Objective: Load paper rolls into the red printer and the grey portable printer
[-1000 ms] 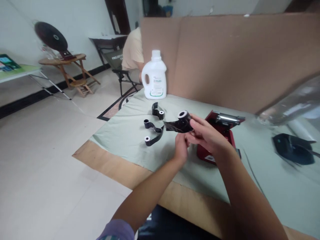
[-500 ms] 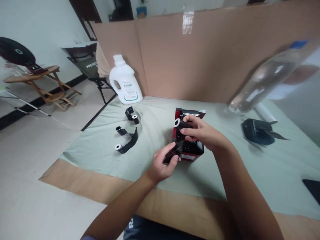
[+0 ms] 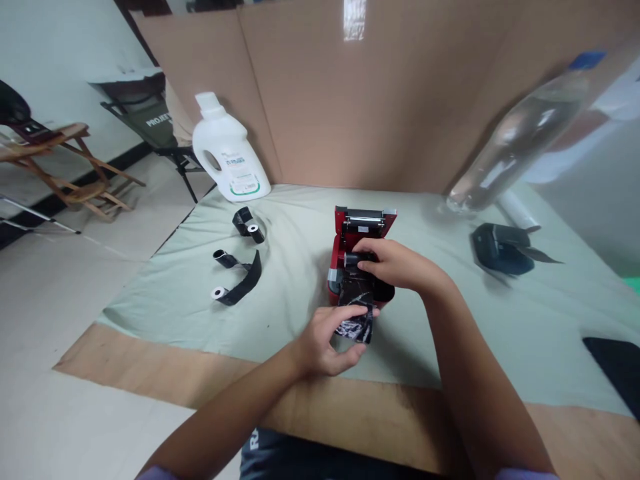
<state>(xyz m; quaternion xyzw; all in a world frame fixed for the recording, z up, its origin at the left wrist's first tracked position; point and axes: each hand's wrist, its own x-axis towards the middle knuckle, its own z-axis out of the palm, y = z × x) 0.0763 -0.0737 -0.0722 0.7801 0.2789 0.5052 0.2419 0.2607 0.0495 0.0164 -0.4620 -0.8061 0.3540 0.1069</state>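
Note:
A small red and black printer (image 3: 334, 280) stands on the cloth with its lid (image 3: 363, 217) raised. My right hand (image 3: 400, 263) reaches in from the right, its fingers closed around a small roll of black ribbon (image 3: 351, 259) over the printer's open body. From that roll a shiny, creased strip of black film (image 3: 356, 290) runs down over the printer's front. My left hand (image 3: 333, 340) has this strip's lower end between index finger and thumb, in front of the printer. Some of the right fingers' hold is hidden.
Unwound black ribbon rolls (image 3: 240, 287) lie at left, below a white jug (image 3: 233, 160). A clear bottle with blue cap (image 3: 525, 133) leans on the cardboard screen (image 3: 350, 113) at right. Near it sits a black object with a strip (image 3: 503, 248); a dark flat thing (image 3: 613, 367) lies front right.
My right hand has lowered the roll from above the printer into its open body. The left hand has drawn the film's end down toward me. The camera view has shifted slightly.

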